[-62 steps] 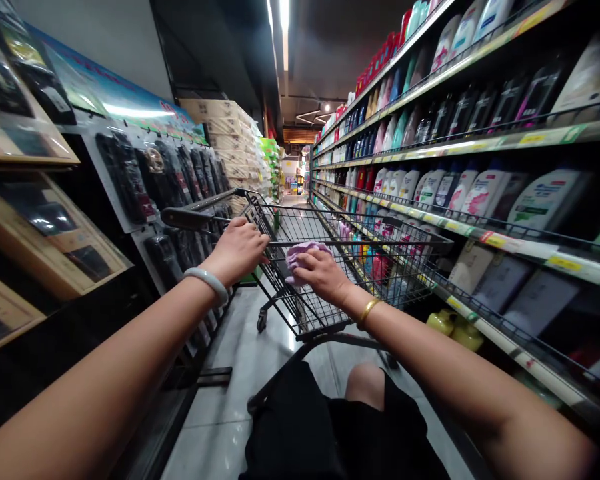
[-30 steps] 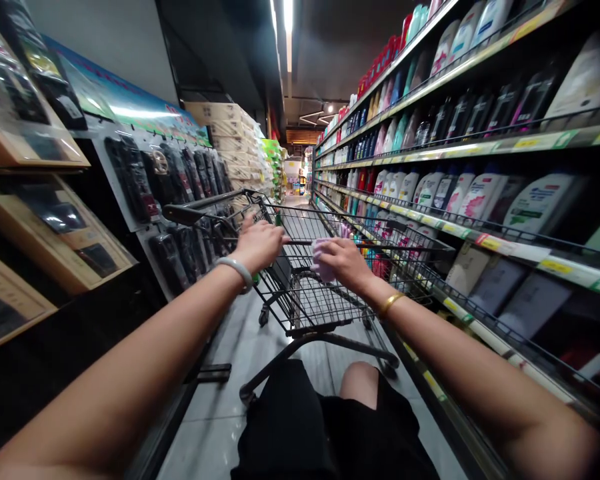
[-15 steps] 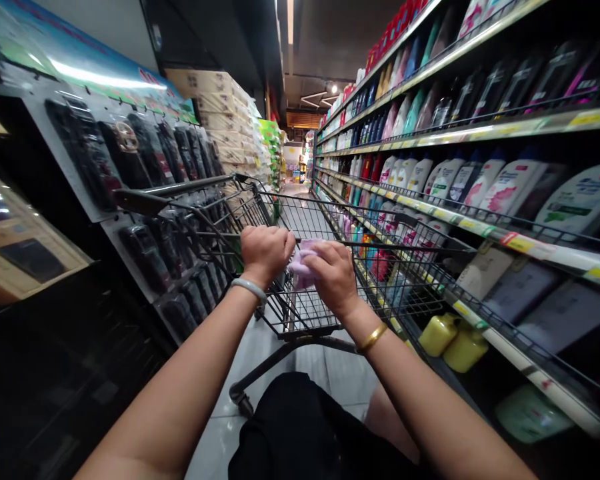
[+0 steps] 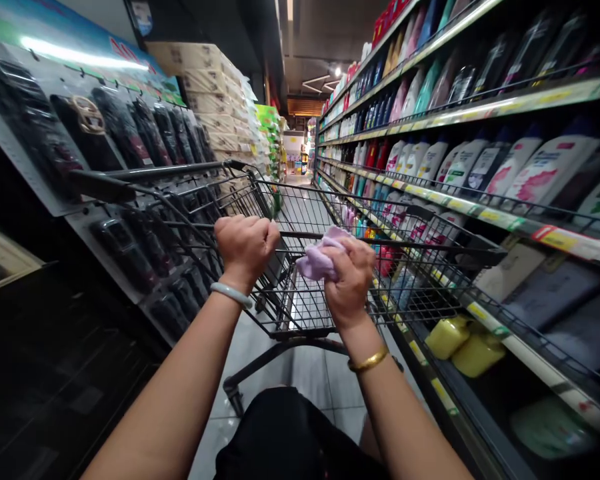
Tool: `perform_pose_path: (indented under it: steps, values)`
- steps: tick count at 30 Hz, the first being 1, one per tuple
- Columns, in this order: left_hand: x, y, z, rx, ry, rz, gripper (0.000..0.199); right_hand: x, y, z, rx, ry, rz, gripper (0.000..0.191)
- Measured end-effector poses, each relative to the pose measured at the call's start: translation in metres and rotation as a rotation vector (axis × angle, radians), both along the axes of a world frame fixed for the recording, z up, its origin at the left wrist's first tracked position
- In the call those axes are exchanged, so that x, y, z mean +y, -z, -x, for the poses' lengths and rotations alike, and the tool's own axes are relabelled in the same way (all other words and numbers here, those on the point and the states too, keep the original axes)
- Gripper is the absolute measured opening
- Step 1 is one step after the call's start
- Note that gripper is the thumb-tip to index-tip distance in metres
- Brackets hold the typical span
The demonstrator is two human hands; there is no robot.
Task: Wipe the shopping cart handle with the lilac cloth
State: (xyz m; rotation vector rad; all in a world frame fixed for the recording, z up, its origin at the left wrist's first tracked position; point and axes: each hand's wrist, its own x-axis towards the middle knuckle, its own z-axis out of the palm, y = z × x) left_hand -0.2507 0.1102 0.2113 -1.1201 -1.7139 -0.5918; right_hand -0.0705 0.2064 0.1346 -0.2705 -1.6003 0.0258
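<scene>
My left hand (image 4: 246,247) is wrapped round the top bar of the dark wire shopping cart (image 4: 305,313), a pale bangle on its wrist. To its right, my right hand (image 4: 350,273) is closed on a crumpled light purple cloth (image 4: 323,257), which bulges out to the left of the fingers. That hand is at the same bar, with a gold bangle below it; whether it also grips the bar is hidden by the cloth. The cart basket extends ahead of both hands, and its bare wire bottom shows between them.
Shelves of bottles (image 4: 480,167) line the right side, with yellow jars (image 4: 475,347) low down. Packaged dark goods (image 4: 125,247) hang at the left, before stacked cartons (image 4: 205,87). A tiled aisle floor (image 4: 310,380) runs ahead.
My hands have moved apart, the left one leftward and the right one rightward with the cloth. The cart and shelves appear larger and closer.
</scene>
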Motion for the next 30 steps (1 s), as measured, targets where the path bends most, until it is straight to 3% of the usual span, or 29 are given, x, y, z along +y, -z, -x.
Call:
perform_pose_path:
  steps: [3, 6, 8, 13, 17, 19, 23, 26, 28, 30]
  values:
    - [0.001, 0.000, 0.002, -0.021, 0.001, 0.015, 0.044, 0.000, 0.021, 0.012, -0.138, 0.048, -0.015, 0.021]
    - [0.001, 0.000, 0.004, -0.052, -0.004, 0.024, 0.046, -0.004, 0.033, 0.008, -0.310, -0.042, 0.005, 0.017]
    - [0.002, 0.000, 0.005, -0.067, -0.014, 0.032, 0.046, -0.002, 0.029, -0.001, -0.285, -0.051, 0.032, 0.023]
    - [0.001, 0.000, 0.006, -0.071, -0.027, 0.043, 0.046, 0.010, 0.024, -0.008, -0.092, 0.145, 0.075, 0.035]
    - [0.000, -0.003, 0.006, -0.095, -0.032, 0.058, 0.046, 0.008, 0.020, -0.012, -0.255, 0.000, 0.087, 0.033]
    - [-0.002, -0.005, 0.006, -0.107, -0.021, 0.081, 0.047, 0.009, 0.007, -0.025, -0.108, 0.012, 0.104, 0.030]
    - [-0.004, -0.004, -0.006, -0.131, 0.044, 0.070, 0.044, 0.024, -0.017, -0.046, 0.355, 0.289, 0.047, 0.045]
    - [0.002, 0.003, -0.027, -0.131, 0.158, 0.054, 0.035, 0.027, -0.013, -0.032, 0.152, 0.334, 0.044, 0.060]
    - [0.008, 0.008, -0.041, -0.139, 0.223, 0.070, 0.032, 0.025, -0.003, -0.018, -0.074, 0.256, 0.058, 0.058]
    - [0.015, 0.014, -0.050, -0.149, 0.228, 0.080, 0.032, 0.026, 0.006, -0.011, -0.168, 0.173, 0.040, 0.055]
